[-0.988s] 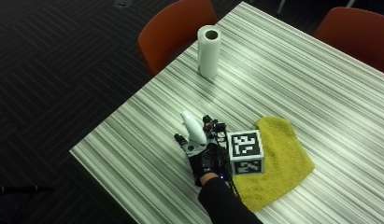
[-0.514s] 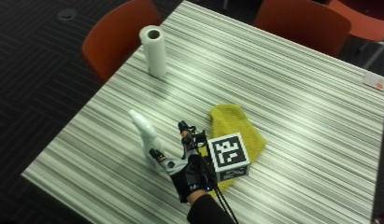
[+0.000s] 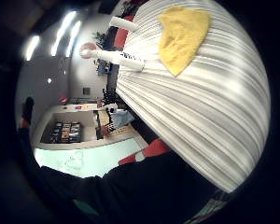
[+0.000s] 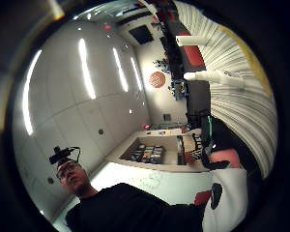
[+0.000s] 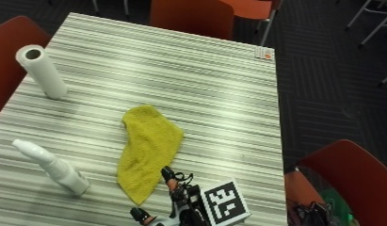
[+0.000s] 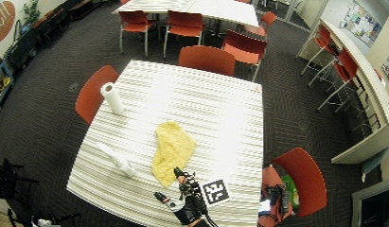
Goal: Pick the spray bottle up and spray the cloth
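Bottle: white plastic spray bottle [image 5: 52, 167] is stood upright on striped desk [image 5: 199, 89], left of crumpled yellow cloth [image 5: 146, 148].
Hand: black-gloved right hand [image 5: 181, 205] is placed near the cloth's corner; fingers [image 5: 168, 175] are spread wide, nothing is held.

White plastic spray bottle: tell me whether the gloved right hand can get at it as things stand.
Probably yes. The white plastic spray bottle stands alone on the striped table; the gloved right hand hovers nearby, fingers spread, nothing between them.

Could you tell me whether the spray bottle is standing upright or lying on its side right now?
Upright: the spray bottle stands on its base on the striped table, nozzle end uppermost, apart from the yellow cloth.
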Motion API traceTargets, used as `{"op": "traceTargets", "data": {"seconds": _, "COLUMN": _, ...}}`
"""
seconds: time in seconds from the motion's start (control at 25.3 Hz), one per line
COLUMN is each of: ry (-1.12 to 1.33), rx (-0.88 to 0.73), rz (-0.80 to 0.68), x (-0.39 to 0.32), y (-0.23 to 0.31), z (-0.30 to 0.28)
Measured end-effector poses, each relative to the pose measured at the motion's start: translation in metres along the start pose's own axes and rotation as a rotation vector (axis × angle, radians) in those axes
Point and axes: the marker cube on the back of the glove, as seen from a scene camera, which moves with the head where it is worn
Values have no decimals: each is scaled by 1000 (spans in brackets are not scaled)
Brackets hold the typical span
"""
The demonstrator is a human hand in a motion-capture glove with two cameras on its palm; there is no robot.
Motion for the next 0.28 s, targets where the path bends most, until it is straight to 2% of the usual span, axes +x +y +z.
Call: {"op": "traceTargets", "data": {"seconds": 0.28, "ry": 9, "rx": -9, "rz": -13, "x": -1, "y": -2, "z": 0}}
